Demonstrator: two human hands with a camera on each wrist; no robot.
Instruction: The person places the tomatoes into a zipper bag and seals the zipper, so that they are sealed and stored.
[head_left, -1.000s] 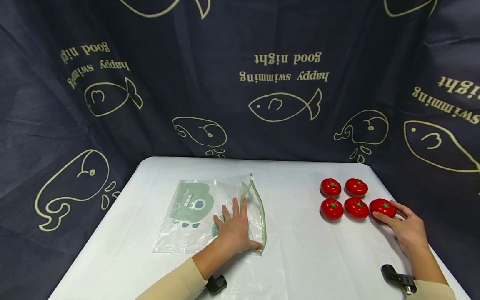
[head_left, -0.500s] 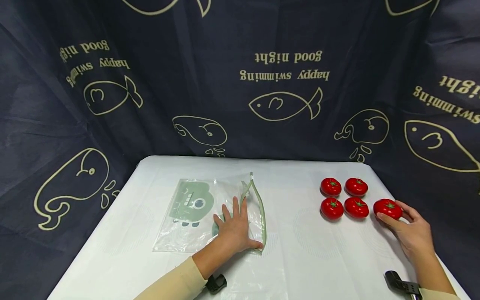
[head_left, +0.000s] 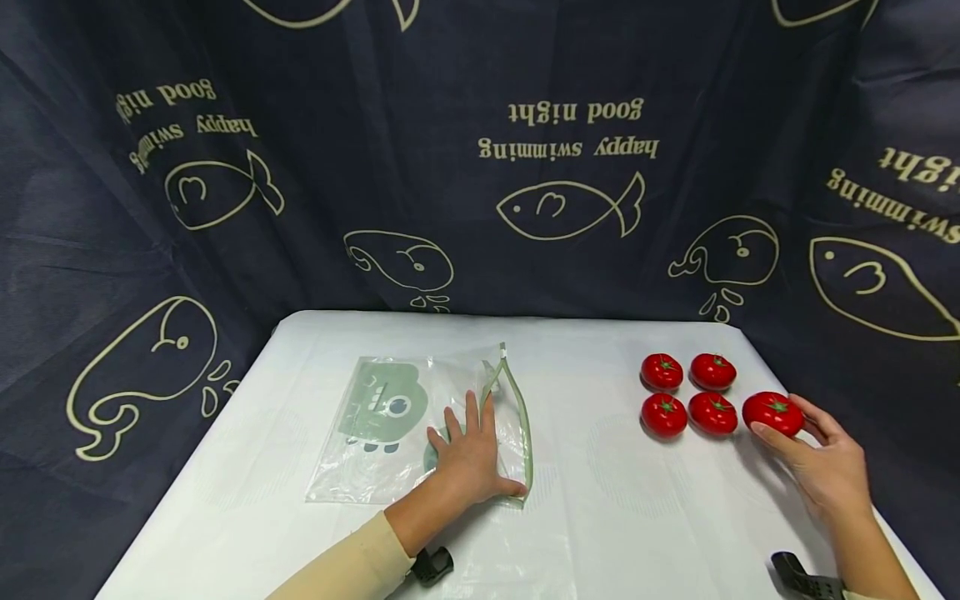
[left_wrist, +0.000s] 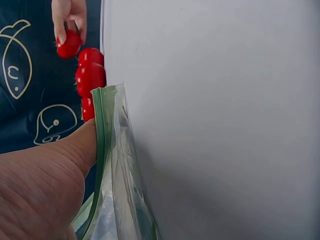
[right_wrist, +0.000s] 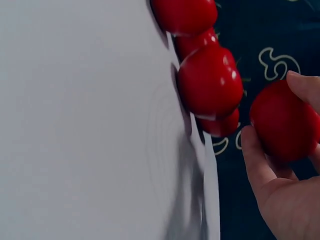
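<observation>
A clear zip bag [head_left: 352,475] with a green monster print and a green zip edge [left_wrist: 101,115] lies flat on the white table, its mouth parted toward the right. My left hand [head_left: 468,467] rests on the bag with fingers spread, the thumb against the zip edge at the mouth. At the right, my right hand [head_left: 828,471] grips a red tomato [head_left: 772,413] between thumb and fingers, held above the table in the right wrist view [right_wrist: 285,120]. Several more tomatoes [head_left: 663,415] sit in two rows just left of it.
The white table [head_left: 592,542] ends at a dark cloth [head_left: 420,150] printed with fish and whales, which hangs behind and at the sides. Black wrist camera mounts [head_left: 432,567] sit near both wrists.
My right hand has lifted the tomato off the table and moved it slightly right, away from the other tomatoes. The left hand and the bag have stayed still.
</observation>
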